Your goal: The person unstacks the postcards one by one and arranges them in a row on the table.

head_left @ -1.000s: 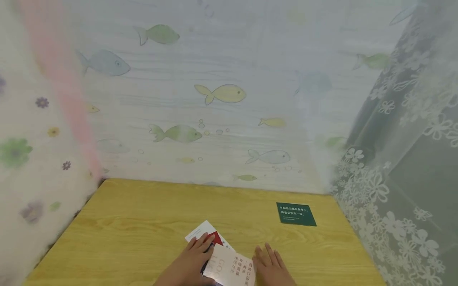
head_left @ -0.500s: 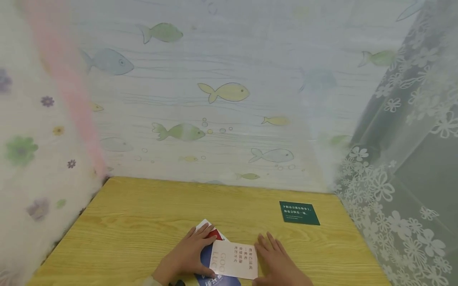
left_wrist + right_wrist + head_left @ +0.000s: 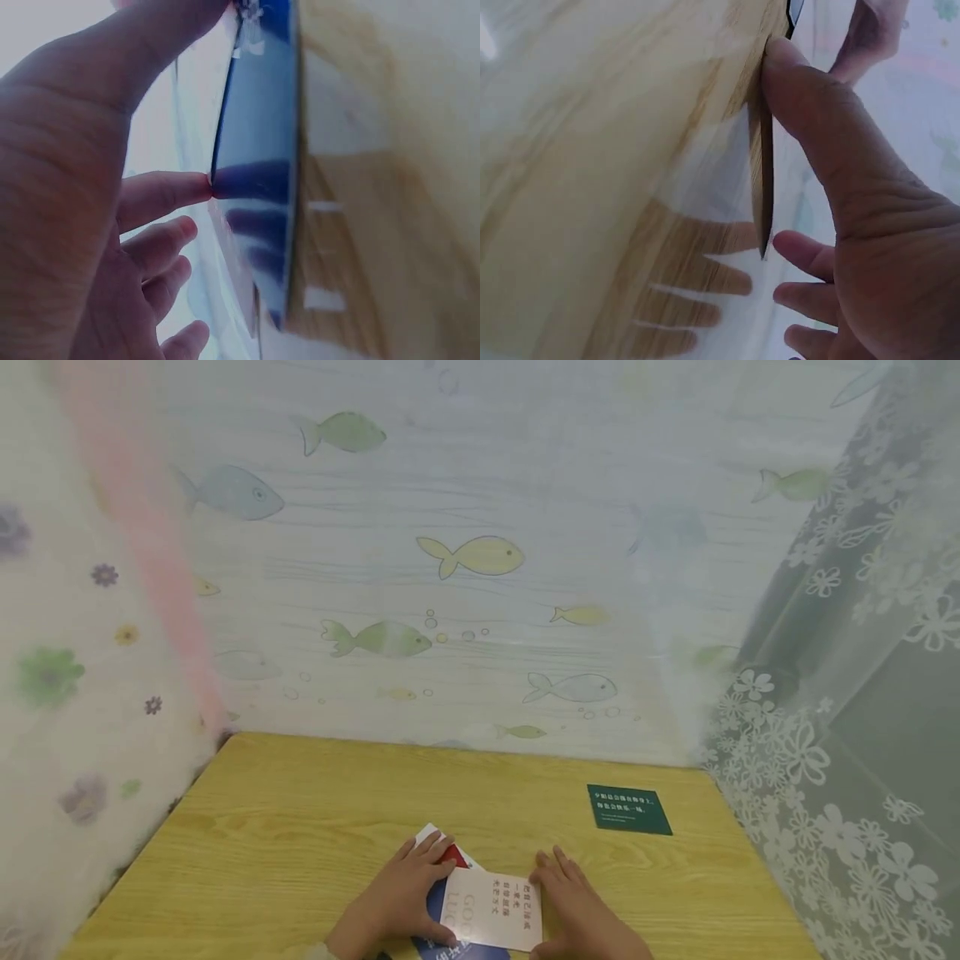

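A pale pink card (image 3: 491, 910) with red characters and the words GOOD LUCK lies across a blue card (image 3: 437, 902). Beneath these, a white card with a red patch (image 3: 453, 857) pokes out at the top. My left hand (image 3: 397, 889) spans the left side of the pile, its thumb and forefinger at the pink card's left corners. In the left wrist view, the forefinger (image 3: 169, 196) tip touches the edge of the cards. My right hand (image 3: 585, 910) is at the pink card's right edge. Its thumb (image 3: 802, 94) touches the card edge in the right wrist view, the other fingers extended.
A dark green card (image 3: 628, 810) with white characters lies farther back on the right of the wood-grain table (image 3: 315, 802). A fish-patterned curtain (image 3: 480, 627) hangs behind the table, and a white lace curtain (image 3: 810, 827) borders its right side.
The pink card has turned from a slant to nearly level, and more of the blue card shows. My right hand has come farther into view beside its right edge. The last half second brings little movement.
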The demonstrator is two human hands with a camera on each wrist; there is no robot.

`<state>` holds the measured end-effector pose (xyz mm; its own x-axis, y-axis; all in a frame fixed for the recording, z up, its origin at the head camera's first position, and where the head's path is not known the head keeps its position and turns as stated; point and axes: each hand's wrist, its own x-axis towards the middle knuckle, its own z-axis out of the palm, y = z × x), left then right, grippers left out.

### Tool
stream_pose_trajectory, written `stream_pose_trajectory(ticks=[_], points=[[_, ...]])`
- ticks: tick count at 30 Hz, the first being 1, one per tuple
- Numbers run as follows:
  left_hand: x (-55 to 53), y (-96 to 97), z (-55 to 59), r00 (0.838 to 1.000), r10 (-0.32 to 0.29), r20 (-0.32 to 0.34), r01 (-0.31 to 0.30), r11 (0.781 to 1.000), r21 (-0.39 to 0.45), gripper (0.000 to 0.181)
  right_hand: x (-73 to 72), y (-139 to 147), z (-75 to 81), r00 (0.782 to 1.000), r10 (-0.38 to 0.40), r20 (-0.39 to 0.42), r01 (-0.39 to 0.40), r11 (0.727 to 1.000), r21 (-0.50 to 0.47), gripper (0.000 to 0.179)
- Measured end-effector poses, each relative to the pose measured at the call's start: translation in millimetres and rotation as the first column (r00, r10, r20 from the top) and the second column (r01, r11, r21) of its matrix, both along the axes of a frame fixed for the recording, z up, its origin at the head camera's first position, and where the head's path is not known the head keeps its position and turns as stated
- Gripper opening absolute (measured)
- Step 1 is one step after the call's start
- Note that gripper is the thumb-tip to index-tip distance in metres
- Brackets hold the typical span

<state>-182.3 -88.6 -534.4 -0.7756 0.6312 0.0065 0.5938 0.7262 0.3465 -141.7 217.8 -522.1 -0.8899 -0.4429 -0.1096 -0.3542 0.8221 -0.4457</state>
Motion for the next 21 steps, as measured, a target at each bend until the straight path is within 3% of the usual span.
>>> stream_pose_trajectory(ticks=[12, 17, 21], points=[[4.8, -7.5, 7.5, 0.999, -0.053, -0.008, 0.053, 0.998, 0.024, 0.100, -6.0, 0.7, 2.1, 0.991, 0.017, -0.132, -0.021, 0.999, -0.030, 0.090], [6.0, -8.2, 7.4, 0.992, -0.071, -0.108, 0.079, 0.995, 0.069, 0.097, -4.1, 4.6, 2.7, 0.982, 0.006, -0.187, -0.015, 0.999, -0.048, 0.092], [5.4, -8.7, 5.6, 0.968, -0.077, -0.240, 0.102, 0.990, 0.096, 0.096, -3.0, 7.0, 4.7, 0.973, -0.009, -0.231, 0.000, 0.999, -0.036, 0.101]])
